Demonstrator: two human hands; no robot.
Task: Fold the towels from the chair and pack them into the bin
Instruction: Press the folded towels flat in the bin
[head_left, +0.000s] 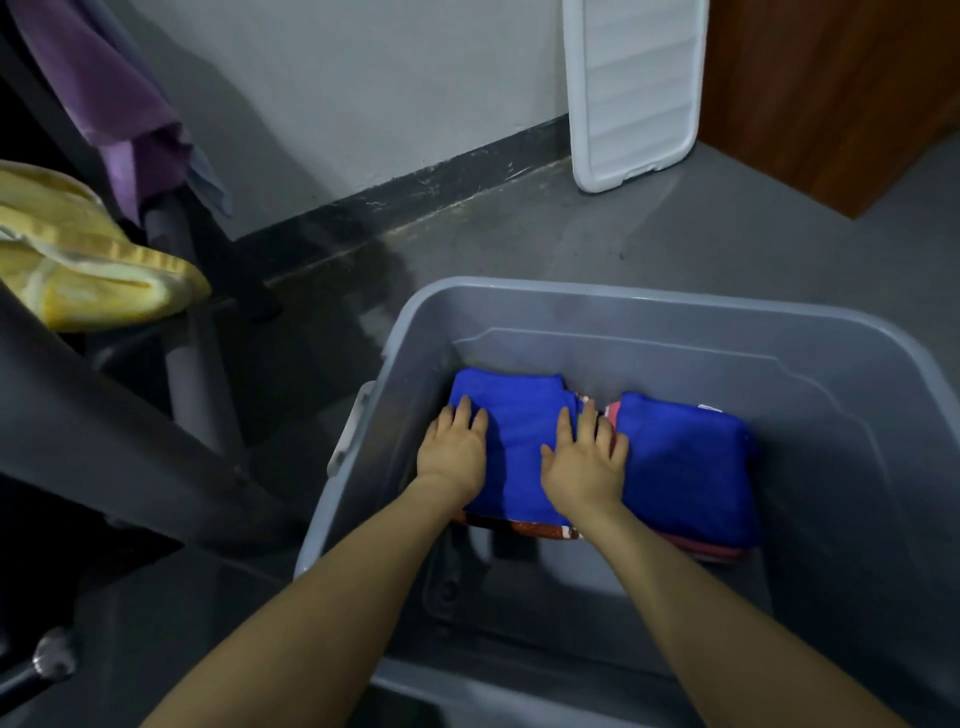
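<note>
Nearby, yellow towel (98, 270) on chair (130, 457); both hands' grip flat, open-fingered on blue towel (519, 441) inside bin (649, 306).

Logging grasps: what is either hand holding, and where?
Nothing is held: left hand and right hand press flat on the left blue towel, fingers straight.

No text, label or number can be read anywhere (nothing legible).

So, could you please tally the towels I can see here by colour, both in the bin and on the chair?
Blue: 2, folded in the bin, one under both hands, the other beside it
Red-patterned: 1, under the left blue towel
Pink: 1, under the right blue towel
Yellow: 1, on the chair
Purple: 1, on the chair
Total: 6
</note>
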